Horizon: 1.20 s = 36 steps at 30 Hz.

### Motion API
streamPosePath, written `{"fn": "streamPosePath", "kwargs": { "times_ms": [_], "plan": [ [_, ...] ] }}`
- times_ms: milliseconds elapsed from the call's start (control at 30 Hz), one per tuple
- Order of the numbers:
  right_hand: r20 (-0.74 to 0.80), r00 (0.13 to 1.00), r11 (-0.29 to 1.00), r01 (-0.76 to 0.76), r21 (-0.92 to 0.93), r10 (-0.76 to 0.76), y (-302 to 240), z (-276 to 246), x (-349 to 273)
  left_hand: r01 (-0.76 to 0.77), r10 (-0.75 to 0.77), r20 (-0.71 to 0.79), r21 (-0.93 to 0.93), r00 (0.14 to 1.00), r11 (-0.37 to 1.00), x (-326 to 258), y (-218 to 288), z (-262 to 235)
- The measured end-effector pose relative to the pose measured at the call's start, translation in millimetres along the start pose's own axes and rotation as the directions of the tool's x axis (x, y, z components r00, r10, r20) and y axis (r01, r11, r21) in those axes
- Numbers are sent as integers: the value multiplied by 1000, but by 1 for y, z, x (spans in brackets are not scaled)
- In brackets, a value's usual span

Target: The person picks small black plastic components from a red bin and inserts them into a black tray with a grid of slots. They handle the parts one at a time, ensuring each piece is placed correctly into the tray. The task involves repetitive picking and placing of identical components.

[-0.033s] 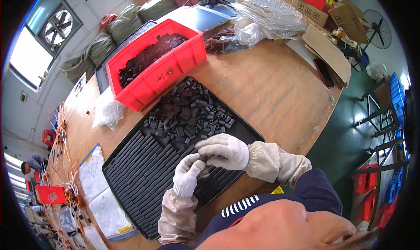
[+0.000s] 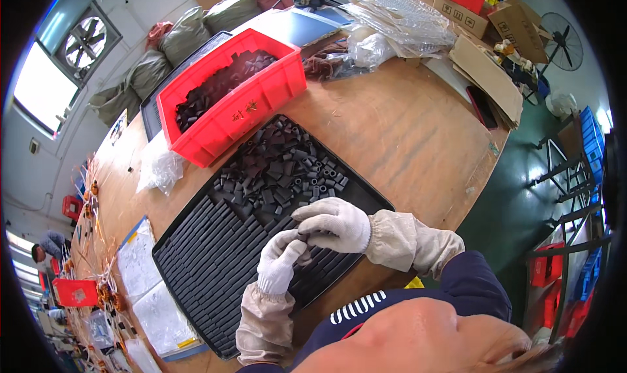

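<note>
A black tray (image 2: 373,199) lies at an angle on the table in front of me. In its near part, short black tubes (image 2: 219,255) lie side by side in neat rows. Loose black tubes (image 2: 281,170) are heaped toward its far corner. Over the near right part of the tray, my white-gloved hands meet. My left hand (image 2: 281,259) is closed, thumb against fingers. Bent fingers of my right hand (image 2: 333,224) come together at the same spot. A small dark piece shows between the fingertips, apparently one of the black tubes, mostly covered by the gloves.
Behind the tray stands a red bin (image 2: 238,122) full of black pieces. A clear plastic bag (image 2: 160,167) sits beside it. Papers on a clipboard (image 2: 153,301) lie left of the tray. Bubble wrap (image 2: 398,20), cardboard (image 2: 486,79) and a phone (image 2: 481,107) occupy the far right.
</note>
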State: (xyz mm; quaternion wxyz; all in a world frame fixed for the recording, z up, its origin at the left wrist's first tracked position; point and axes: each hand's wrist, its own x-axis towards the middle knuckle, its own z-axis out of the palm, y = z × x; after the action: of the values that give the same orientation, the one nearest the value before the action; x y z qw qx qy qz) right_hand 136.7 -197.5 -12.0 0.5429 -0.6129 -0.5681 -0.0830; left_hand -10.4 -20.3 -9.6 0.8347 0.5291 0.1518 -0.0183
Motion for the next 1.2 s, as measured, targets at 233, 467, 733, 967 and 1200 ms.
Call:
{"fn": "streamPosePath", "kwargs": {
  "times_ms": [233,467,733,967,1200],
  "plan": [
    [101,991,987,97,-127,-85,5,2,-3,63,-62,-12,63,998,996,1,-1,1],
    [144,987,993,82,-83,-69,12,3,-6,46,-45,-10,175,999,983,1,-2,7],
    [75,997,998,-5,-66,10,17,6,-10,-46,86,-62,477,994,878,3,8,13],
    [-44,993,993,-111,30,113,15,1,2,-348,603,-158,692,782,632,14,81,-49],
    [-21,987,988,-156,21,156,13,8,1,54,717,-86,996,692,67,41,103,-128]
  ]
}}
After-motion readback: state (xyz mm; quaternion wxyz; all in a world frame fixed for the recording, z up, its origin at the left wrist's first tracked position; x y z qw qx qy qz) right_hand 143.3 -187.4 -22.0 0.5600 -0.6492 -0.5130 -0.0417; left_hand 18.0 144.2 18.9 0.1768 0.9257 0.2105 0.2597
